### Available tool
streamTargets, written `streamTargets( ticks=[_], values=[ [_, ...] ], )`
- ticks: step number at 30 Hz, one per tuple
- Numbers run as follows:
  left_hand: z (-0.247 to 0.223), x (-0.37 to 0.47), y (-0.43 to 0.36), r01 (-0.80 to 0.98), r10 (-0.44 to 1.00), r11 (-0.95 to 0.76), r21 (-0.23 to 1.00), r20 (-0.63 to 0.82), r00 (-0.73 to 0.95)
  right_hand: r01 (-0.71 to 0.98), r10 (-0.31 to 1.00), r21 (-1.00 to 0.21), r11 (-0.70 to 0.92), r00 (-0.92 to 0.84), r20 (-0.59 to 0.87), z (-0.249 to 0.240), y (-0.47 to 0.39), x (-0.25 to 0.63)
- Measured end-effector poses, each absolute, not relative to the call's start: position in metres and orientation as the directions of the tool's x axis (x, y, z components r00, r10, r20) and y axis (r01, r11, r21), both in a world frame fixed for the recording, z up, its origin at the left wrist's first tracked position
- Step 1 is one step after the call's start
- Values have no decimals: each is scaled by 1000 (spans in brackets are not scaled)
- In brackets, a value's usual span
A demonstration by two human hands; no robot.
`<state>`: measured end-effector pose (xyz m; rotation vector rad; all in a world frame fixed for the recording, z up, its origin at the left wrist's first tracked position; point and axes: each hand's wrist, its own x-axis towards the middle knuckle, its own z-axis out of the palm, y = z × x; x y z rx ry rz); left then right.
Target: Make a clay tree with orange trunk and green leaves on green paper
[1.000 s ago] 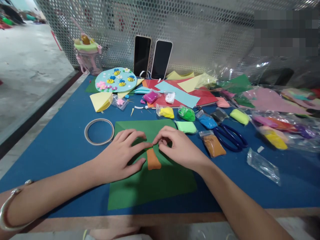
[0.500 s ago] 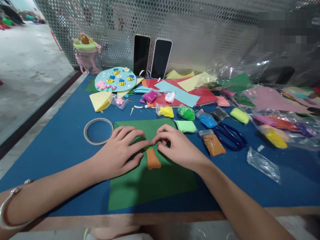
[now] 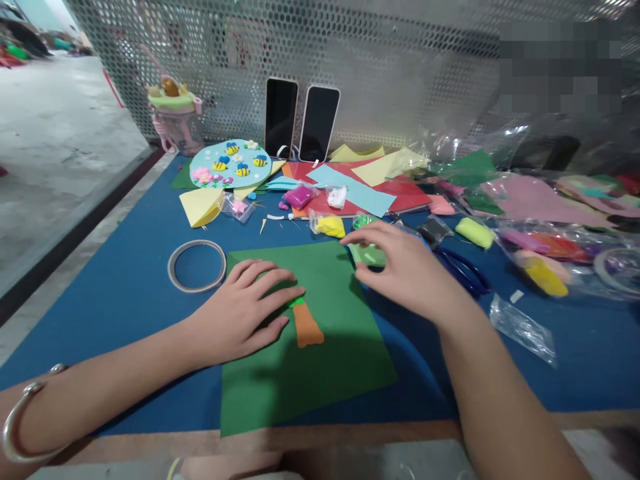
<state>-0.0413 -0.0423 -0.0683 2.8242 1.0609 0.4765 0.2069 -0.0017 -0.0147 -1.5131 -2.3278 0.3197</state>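
On a dark green sheet (image 3: 345, 347) lies an orange clay piece (image 3: 309, 327) shaped like a tree trunk, wider at its lower end. Bright green clay (image 3: 296, 302) sits at its top, partly under the fingers of my left hand (image 3: 250, 303). That hand rests on the sheet with fingers stretched out. My right hand (image 3: 400, 267) hovers over the sheet's upper right corner, thumb and fingers apart, nothing visible between them. Just behind its fingers are a pale green clay packet (image 3: 369, 255) and a bright green clay packet (image 3: 365, 220), both partly hidden.
A roll of tape (image 3: 173, 270) lies left of the sheet. Yellow clay (image 3: 330, 227) and several other packets spread behind and to the right, with blue-handled scissors (image 3: 463, 270). A round bee picture (image 3: 200, 157) and two phones (image 3: 320, 123) stand at the back.
My right hand has left the clay at the trunk's top and moved right towards the green packets, its fingers opening. My left hand has stayed nearly in place.
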Motion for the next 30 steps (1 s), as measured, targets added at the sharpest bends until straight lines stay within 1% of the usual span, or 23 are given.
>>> streamTargets(
  ticks=[2, 3, 4, 8, 9, 10, 13, 15, 17, 20, 23, 25, 27, 30],
  values=[
    [-68, -41, -42, 629, 661, -750, 204, 263, 703, 888, 923, -254, 383, -361, 130, -12, 6, 223],
    [-68, -41, -42, 631, 664, -747, 210, 269, 697, 901, 926, -218, 376, -357, 124, -13, 10, 230],
    [-67, -41, -42, 633, 669, -743, 217, 282, 688, 904, 927, -209, 372, -351, 130, -14, 14, 235],
    [-67, -41, -42, 626, 662, -747, 224, 338, 669, 920, 916, -219, 324, -247, 317, -29, 34, 243],
    [-67, -41, -42, 621, 656, -752, 221, 350, 669, 925, 914, -218, 310, -227, 335, -34, 40, 244],
    [-67, -41, -42, 617, 649, -757, 217, 358, 671, 929, 919, -222, 295, -212, 334, -39, 45, 245],
    [-65, -41, -43, 606, 631, -769, 204, 390, 670, 934, 962, -286, 215, -152, 227, -50, 59, 249],
    [-61, -40, -42, 611, 636, -764, 210, 412, 653, 936, 967, -304, 177, -108, 230, -51, 62, 249],
    [-53, -37, -38, 626, 655, -744, 234, 441, 614, 925, 936, -301, 232, -128, 327, -48, 60, 245],
    [-36, -27, -23, 638, 678, -712, 293, 523, 517, 849, 840, -302, 434, -259, 477, -39, 45, 229],
    [-21, -13, -3, 636, 669, -706, 313, 589, 453, 735, 755, -316, 600, -391, 526, -34, 25, 212],
    [-16, -5, 8, 644, 666, -709, 289, 575, 475, 699, 746, -340, 630, -423, 513, -34, 15, 203],
    [-14, 1, 14, 644, 667, -713, 278, 553, 500, 691, 755, -362, 626, -421, 502, -36, 9, 199],
    [-16, 3, 19, 615, 669, -722, 318, 546, 504, 684, 756, -376, 625, -410, 510, -41, 8, 198]
  ],
)
